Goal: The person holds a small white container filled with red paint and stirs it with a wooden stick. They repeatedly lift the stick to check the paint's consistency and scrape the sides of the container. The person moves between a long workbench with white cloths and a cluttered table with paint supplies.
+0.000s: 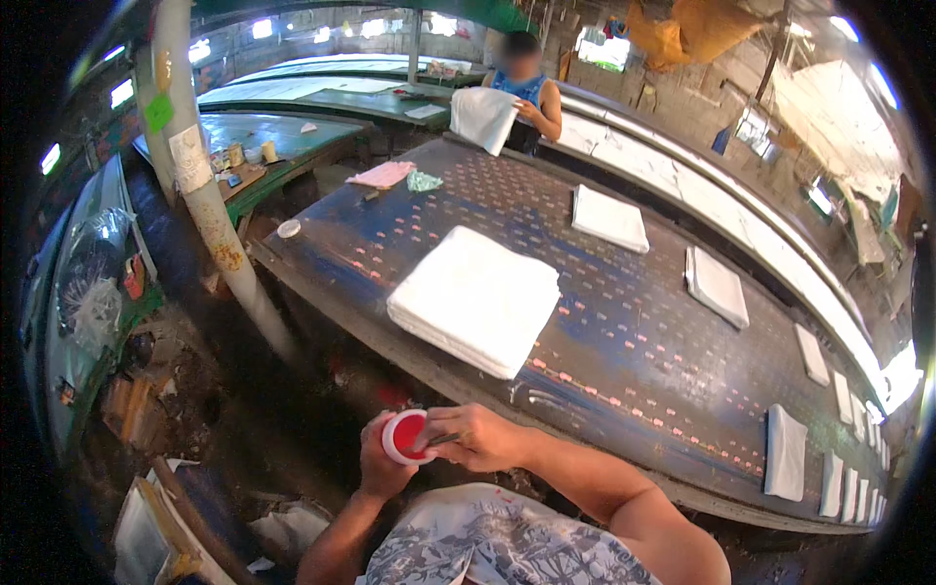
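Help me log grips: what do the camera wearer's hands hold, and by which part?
The left hand holds a white cup, red inside, around its side; the right hand pinches a slim tool, kind unclear, by its outer end.

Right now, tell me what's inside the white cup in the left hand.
The white cup holds red, paint-like material. The right hand has a thin tool at its opening; the tool's tip is unclear. The cup's bottom is covered, out of sight.

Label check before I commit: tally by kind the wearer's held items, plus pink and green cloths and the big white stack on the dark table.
Cup with red contents: 1
Tool, partly hidden: 1
Coloured cloths: 2 (pink cloth, green cloth)
Big white stack: 1
Total: 5
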Tool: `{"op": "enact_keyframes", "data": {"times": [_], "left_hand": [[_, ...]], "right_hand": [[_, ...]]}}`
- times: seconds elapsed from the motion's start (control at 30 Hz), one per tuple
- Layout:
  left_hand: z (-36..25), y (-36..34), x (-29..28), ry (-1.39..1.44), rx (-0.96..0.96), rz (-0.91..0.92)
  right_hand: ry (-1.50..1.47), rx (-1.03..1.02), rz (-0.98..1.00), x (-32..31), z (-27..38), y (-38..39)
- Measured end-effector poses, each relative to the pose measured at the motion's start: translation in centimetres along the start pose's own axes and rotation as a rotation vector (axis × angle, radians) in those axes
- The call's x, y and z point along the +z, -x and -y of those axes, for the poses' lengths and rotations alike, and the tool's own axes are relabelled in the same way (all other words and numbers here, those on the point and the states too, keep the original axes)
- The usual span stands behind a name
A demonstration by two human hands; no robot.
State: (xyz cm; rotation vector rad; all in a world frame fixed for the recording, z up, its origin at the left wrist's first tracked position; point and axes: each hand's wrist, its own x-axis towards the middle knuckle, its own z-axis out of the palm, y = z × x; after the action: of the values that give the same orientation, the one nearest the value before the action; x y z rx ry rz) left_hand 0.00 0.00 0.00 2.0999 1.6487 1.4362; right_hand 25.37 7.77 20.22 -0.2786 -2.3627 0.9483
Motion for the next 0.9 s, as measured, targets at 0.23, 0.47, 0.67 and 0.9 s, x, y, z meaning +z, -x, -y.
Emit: {"op": "enact_keyframes", "data": {"times": [0.23,0.47,0.67,0.9], "left_hand": [[0.8,-2.3,-0.2,0.309,-0.018,0.065],[2.8,-3.6,1.0,0.414,0.022,0.062],[4.9,-4.7,1.0,0.603,-0.072,0.086],[5.2,-6.1,-0.3,0.472,0.025,0.119]], "right_hand": [[0.186,0.140,-0.115,0.4,1.1,-2.4],[0.275,0.269,-0.028,-1.3,0.9,-2.8],[0.098,0.273,-0.056,0.2,1.0,-4.6],[0.190,0.273,-0.139,-0.3,0.6,-5.1]]}}
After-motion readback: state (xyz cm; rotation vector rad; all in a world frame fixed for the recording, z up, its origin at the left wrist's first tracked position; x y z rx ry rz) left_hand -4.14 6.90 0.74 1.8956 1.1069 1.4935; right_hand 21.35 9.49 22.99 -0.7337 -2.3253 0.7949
